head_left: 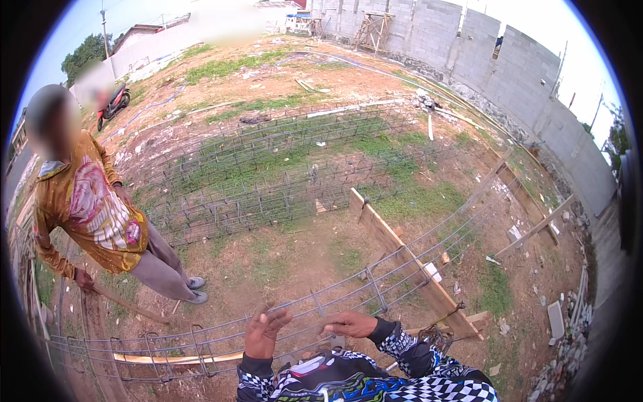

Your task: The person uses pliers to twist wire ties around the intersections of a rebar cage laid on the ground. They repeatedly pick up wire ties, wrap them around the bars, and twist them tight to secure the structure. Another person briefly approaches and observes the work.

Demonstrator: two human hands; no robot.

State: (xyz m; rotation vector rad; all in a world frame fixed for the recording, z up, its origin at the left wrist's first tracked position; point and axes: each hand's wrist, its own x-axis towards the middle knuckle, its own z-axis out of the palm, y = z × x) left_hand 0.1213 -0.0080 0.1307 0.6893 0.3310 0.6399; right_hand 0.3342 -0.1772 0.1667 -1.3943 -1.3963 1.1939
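A long reinforcing-bar cage of thin steel bars and square stirrups runs across in front of me. My left hand is raised at its bars, fingers stretched out and apart, holding nothing that I can see. To its right, my right hand reaches leftward over the bars, back of the hand up and fingers extended. Its thumb and underside are hidden. Between my hands a stirrup crosses the bars, and another stirrup sits beyond my right hand. The cage's right part rests across an upright wooden board.
At left stands a person in a mustard shirt, one hand on a wooden stick. More rebar cages lie on the grass beyond. A second board and its brace are at right, before a grey block wall. Rubble lies lower right.
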